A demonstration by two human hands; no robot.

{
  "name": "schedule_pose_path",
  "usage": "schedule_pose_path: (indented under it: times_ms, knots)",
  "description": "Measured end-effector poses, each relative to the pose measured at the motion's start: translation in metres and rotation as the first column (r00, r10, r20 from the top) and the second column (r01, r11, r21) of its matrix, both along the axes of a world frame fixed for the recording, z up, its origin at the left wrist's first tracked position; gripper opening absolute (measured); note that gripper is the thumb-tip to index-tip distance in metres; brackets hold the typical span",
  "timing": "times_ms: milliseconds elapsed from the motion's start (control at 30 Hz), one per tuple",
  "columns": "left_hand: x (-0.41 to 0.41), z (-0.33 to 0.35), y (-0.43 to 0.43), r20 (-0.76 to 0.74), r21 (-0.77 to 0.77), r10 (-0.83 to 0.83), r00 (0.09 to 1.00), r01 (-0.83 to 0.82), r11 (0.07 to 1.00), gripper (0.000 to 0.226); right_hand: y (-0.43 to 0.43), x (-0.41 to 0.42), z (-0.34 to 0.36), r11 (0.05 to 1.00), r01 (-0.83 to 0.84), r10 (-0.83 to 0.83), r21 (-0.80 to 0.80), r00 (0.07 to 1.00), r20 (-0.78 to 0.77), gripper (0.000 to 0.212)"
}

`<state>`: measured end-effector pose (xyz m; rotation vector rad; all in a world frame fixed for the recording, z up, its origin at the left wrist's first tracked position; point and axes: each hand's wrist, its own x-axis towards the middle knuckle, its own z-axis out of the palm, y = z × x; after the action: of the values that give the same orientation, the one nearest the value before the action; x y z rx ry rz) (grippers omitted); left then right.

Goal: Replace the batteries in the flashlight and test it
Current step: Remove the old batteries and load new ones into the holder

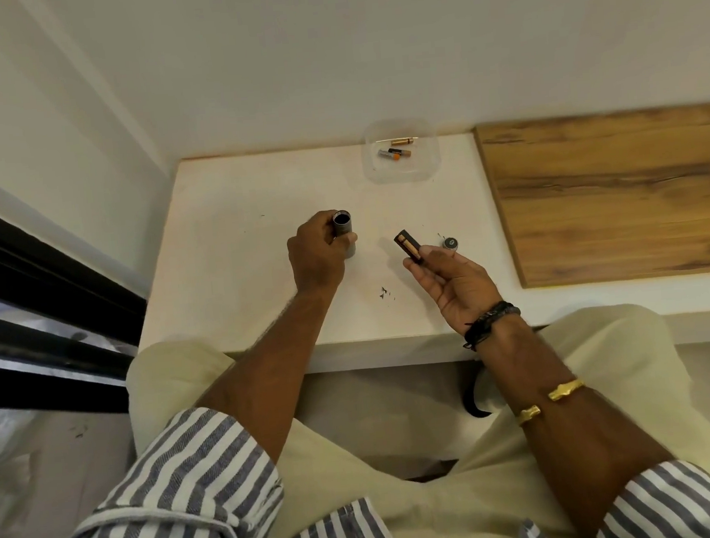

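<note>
We've got grey flashlight tube [344, 232] upright, open end up, in left hand [317, 257]; black battery holder [407, 248], copper cell inside, tilted in right hand [453, 288]; end cap [450, 243] on worktop [252, 286]; loose batteries [395, 153] in clear tray [373, 173].

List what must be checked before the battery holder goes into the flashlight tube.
1. Flashlight tube stands upright on the table, open end up, held by the left hand: ok.
2. Battery holder is pinched in the right hand, clear of the tube: ok.
3. Holder fully loaded: cannot tell; only one copper-coloured cell shows.
4. Cell polarity: cannot tell.
5. Inside of the tube free of debris: cannot tell; it looks dark.
6. End cap lies on the table beside the right hand: ok.
</note>
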<state>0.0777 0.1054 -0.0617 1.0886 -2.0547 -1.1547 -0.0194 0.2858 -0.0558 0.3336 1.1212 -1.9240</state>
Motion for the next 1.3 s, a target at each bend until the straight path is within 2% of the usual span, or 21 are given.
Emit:
schedule_pose_path:
  times_ms: [300,433,533,600,667,733,833,933,1033,1167,1300]
  knots:
    - [0.004,0.0,-0.003,0.057,-0.018,-0.012,0.998,0.013,1.0,0.03,0.001,0.001,0.005,0.999,-0.021,0.021,0.034,1.0,-0.006,0.016]
    - [0.017,0.006,-0.002,-0.037,0.045,0.046,0.998,-0.044,0.998,0.044,0.002,0.003,0.008,0.997,-0.051,0.053,0.053,0.998,-0.041,0.022]
    - [0.031,0.019,0.01,-0.112,-0.093,0.112,0.987,-0.122,0.988,0.022,0.002,0.004,0.011,0.991,-0.119,0.126,0.066,0.987,-0.099,0.03]
    - [0.04,0.023,0.023,-0.13,-0.103,0.049,0.99,-0.062,0.993,0.011,0.0,0.005,0.013,0.983,-0.175,0.18,0.048,0.975,-0.13,0.03]
    - [0.044,0.023,0.037,-0.14,0.004,-0.054,0.989,0.055,0.998,0.012,-0.001,0.009,0.017,0.973,-0.229,0.232,0.032,0.96,-0.155,0.029]
    - [0.044,0.023,0.046,-0.188,0.177,-0.097,0.977,0.131,0.976,0.02,-0.002,0.014,0.019,0.96,-0.278,0.278,0.022,0.944,-0.176,0.029]
    - [0.044,0.024,0.052,-0.307,0.43,-0.109,0.946,0.24,0.87,0.035,0.0,0.021,0.02,0.948,-0.319,0.317,0.021,0.93,-0.185,0.028]
    - [0.047,0.021,0.055,-0.379,0.479,-0.133,0.916,0.317,0.818,0.034,0.003,0.025,0.019,0.936,-0.35,0.351,0.035,0.919,-0.182,0.023]
    - [0.05,0.018,0.057,-0.365,0.435,-0.112,0.924,0.276,0.857,0.03,0.002,0.027,0.019,0.932,-0.351,0.362,0.086,0.909,-0.208,0.022]
    - [0.049,0.013,0.058,-0.254,0.259,-0.143,0.957,0.21,0.943,0.03,-0.003,0.03,0.019,0.91,-0.336,0.401,0.244,0.864,-0.305,0.024]
    - [0.048,0.01,0.06,-0.175,0.098,-0.212,0.961,0.232,0.968,0.029,-0.003,0.031,0.019,0.885,-0.326,0.439,0.333,0.822,-0.364,0.019]
